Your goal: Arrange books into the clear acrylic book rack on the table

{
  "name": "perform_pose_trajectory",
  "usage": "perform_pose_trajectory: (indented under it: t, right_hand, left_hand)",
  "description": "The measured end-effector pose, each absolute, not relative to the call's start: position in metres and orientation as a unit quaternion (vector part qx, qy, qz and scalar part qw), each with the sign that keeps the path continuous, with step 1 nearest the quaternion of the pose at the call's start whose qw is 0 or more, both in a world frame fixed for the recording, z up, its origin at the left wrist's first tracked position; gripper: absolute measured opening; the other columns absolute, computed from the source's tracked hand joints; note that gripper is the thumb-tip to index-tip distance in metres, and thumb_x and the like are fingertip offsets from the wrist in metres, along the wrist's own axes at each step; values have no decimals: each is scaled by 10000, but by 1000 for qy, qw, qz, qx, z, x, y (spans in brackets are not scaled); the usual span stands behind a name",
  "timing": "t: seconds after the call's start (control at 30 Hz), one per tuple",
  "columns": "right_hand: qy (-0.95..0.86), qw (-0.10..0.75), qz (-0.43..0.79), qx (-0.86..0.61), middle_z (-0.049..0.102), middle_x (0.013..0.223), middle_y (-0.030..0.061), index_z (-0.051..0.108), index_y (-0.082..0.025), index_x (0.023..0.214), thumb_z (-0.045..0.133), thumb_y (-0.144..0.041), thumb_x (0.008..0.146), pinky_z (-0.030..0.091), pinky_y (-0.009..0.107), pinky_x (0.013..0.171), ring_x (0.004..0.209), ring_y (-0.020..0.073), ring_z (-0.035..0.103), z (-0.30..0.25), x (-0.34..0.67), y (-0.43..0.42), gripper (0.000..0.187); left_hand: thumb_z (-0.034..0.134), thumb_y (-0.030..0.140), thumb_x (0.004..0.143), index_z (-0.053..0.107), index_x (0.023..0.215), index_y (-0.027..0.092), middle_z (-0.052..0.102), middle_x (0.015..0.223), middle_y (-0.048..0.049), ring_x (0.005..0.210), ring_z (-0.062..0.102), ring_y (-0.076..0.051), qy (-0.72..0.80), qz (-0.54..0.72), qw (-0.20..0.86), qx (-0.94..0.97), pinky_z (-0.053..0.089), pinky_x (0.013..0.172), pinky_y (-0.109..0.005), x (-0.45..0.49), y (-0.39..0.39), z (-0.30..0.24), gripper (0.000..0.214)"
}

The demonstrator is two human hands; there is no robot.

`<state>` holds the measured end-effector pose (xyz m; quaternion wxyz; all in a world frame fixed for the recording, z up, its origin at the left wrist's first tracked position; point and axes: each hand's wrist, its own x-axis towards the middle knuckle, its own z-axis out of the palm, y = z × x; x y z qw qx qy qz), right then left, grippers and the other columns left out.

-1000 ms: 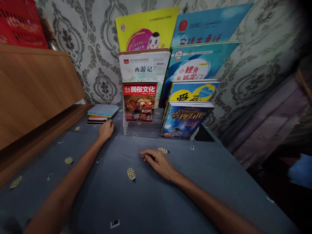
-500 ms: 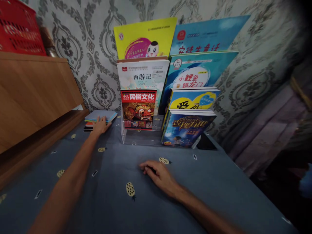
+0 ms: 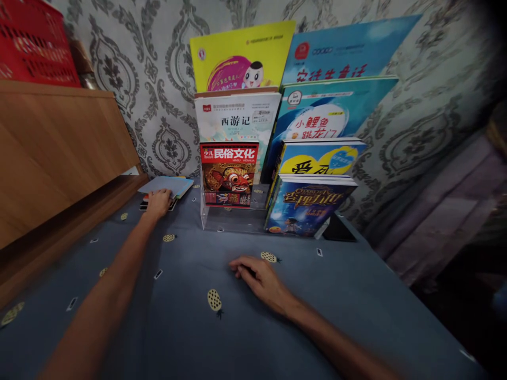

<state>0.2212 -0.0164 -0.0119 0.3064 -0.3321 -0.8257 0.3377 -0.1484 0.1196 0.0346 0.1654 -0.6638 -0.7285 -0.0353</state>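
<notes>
My left hand (image 3: 158, 203) lies at the far left of the blue-grey bedsheet (image 3: 166, 327), on a small stack of notebooks (image 3: 156, 204). Its fingers are over the edge of the pale blue top notebook (image 3: 160, 184), and their tips are hidden. My right hand (image 3: 257, 277) rests on the sheet with curled fingers and holds nothing. Just beyond it lies a printed pineapple (image 3: 268, 257). A clear acrylic book rack (image 3: 233, 221) stands between and beyond my hands, filled with children's books and magazines, such as a red folk-culture magazine (image 3: 228, 174).
A wooden headboard (image 3: 51, 153) runs along the left, with a red plastic basket (image 3: 31, 47) above it. Damask wallpaper (image 3: 166, 142) lies behind the rack. A dark object (image 3: 336, 229) sits behind the rack's right end. A mauve curtain (image 3: 443, 211) hangs at the right.
My left hand has moved onto the stack, and the pale blue notebook now sits skewed towards the left. My right hand has barely moved.
</notes>
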Motion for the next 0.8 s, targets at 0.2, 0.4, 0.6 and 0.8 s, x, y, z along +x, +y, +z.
perform_pose_trajectory:
  t: [0.2, 0.4, 0.6, 0.8]
  right_hand:
    - [-826, 312, 331, -333, 734, 826, 56, 714, -175, 999, 452, -171, 927, 519, 297, 734, 771, 182, 689, -14, 220, -16, 272]
    - [-824, 317, 331, -334, 744, 819, 53, 725, -182, 995, 457, -161, 912, 532, 295, 727, 750, 180, 690, -14, 219, -16, 282]
    - [-826, 312, 332, -330, 751, 856, 61, 724, -184, 1009, 466, -181, 912, 533, 302, 745, 776, 180, 695, -14, 220, -15, 276]
    - [-823, 321, 335, -328, 747, 834, 56, 726, -196, 1009, 469, -217, 929, 536, 311, 746, 776, 186, 694, -17, 220, -15, 270]
  left_hand:
    - [335, 229, 972, 641, 1178, 148, 647, 1145, -180, 1068, 618, -311, -713, -30, 172, -679, 431, 901, -415, -149, 106, 36, 378]
    - [315, 205, 972, 641, 1187, 146, 646, 1150, -188, 1079, 613, -321, -696, -22, 177, -696, 416, 922, -445, -147, 83, 31, 395]
    - [349, 244, 986, 657, 1133, 195, 669, 1087, -142, 1059, 621, -293, -676, -2, 166, -718, 353, 1023, -477, -146, 47, 14, 344]
    - [371, 267, 991, 664, 1049, 217, 652, 1021, -116, 979, 621, -269, -648, -2, 137, -749, 410, 944, -426, -147, 11, 8, 303]
